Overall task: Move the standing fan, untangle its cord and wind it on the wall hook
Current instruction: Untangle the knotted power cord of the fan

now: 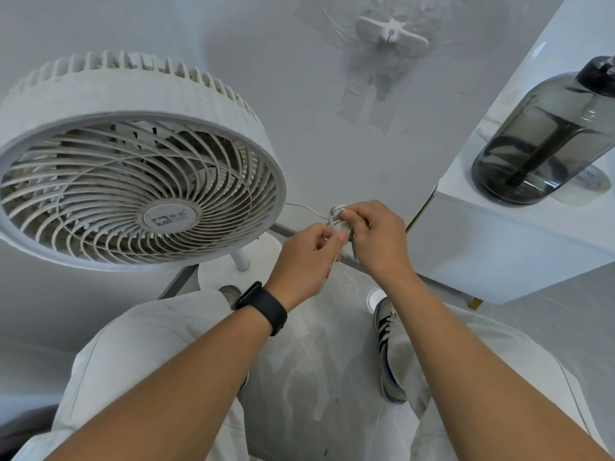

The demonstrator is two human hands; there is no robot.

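Beside the counter (492,247) stands the fan (133,168), its head tilted up, left of the hands. Right of the fan, a dark bottle (545,134) sits on the counter. Just right of the fan, the left hand (304,257) and right hand (376,237) pinch the tangled cord (337,216) in curled fingers. Above the fan's right, the wall hook (391,36) hangs bare.
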